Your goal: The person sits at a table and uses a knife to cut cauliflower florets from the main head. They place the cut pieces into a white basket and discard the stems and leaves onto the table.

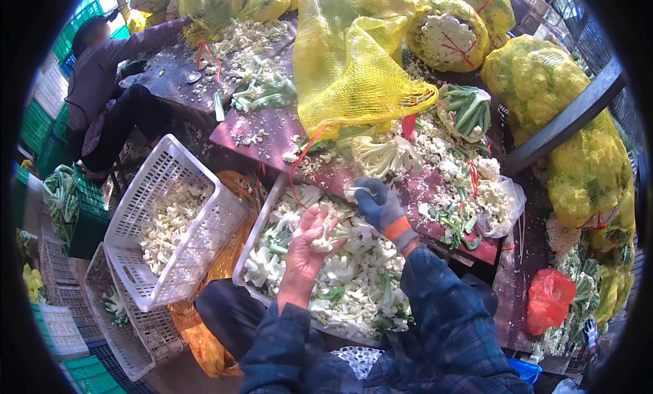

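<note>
My left hand (308, 243) is bare, palm up, with a small cauliflower floret (322, 241) resting against its curled fingers. My right hand (376, 202), in a blue and grey glove with an orange band, is closed around a small pale piece at the table's edge; whether a tool is in it cannot be told. Beneath both hands a white plastic crate (244, 253) holds cut cauliflower pieces and leaves. A larger cut cauliflower section (385, 155) lies on the red table (268, 146) just beyond my right hand, beside an empty-looking yellow mesh bag (352, 82).
A white basket of florets (176, 225) tilts at the left, above grey crates. Full yellow mesh bags (541, 88) line the back and right. A dark curved bar (566, 118) crosses at right. Another person (97, 82) sits at upper left; a gloved hand (590, 333) shows at lower right.
</note>
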